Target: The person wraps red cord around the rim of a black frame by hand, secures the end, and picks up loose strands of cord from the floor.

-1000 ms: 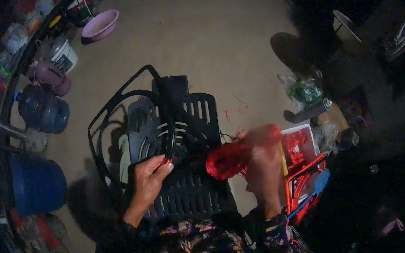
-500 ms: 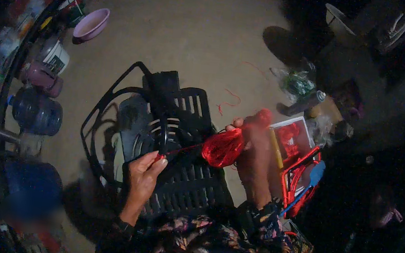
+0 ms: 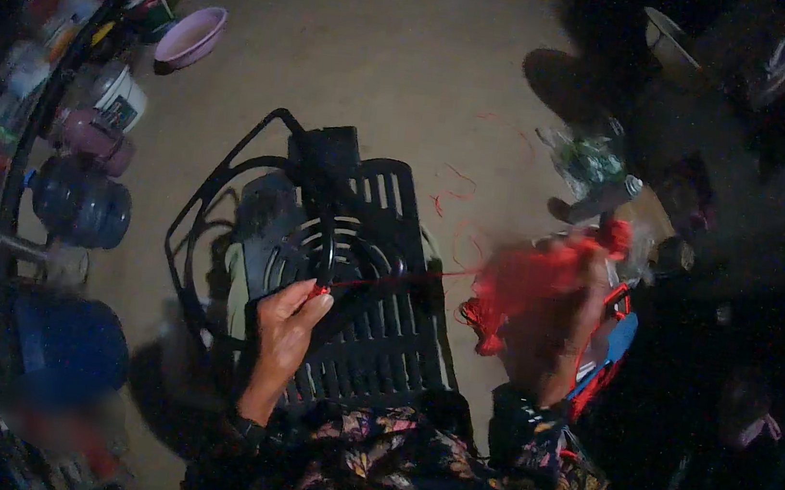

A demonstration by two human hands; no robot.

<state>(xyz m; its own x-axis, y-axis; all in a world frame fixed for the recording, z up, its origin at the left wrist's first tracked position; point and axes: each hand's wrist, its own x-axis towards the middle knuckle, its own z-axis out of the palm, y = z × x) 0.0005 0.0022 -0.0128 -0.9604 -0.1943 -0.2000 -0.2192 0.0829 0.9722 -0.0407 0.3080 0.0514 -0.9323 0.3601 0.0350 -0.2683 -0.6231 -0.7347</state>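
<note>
Red thread [image 3: 388, 281] taut btwn left hand [image 3: 286, 325], right hand [image 3: 554, 312]

- Bare floor [image 3: 375, 59] beyond the black chair [image 3: 360, 270] lies open, with room to pass between the two cluttered sides
- Left side is lined with a pink bowl [image 3: 189, 36], white bucket [image 3: 121, 98], jug [image 3: 78, 200] and blue drum [image 3: 62, 343], close together along a curved pipe [image 3: 38, 122]
- Black metal frame [image 3: 225, 187] loops out from the chair's left, narrowing the gap toward the jug
- A taut red cord [image 3: 398, 280] runs from the left hand [image 3: 289, 325] to the right hand [image 3: 554, 312], crossing above the chair's slats
- Right of the chair, bottles and bags [image 3: 603, 177] crowd the floor; beyond them is too dark to tell
</note>
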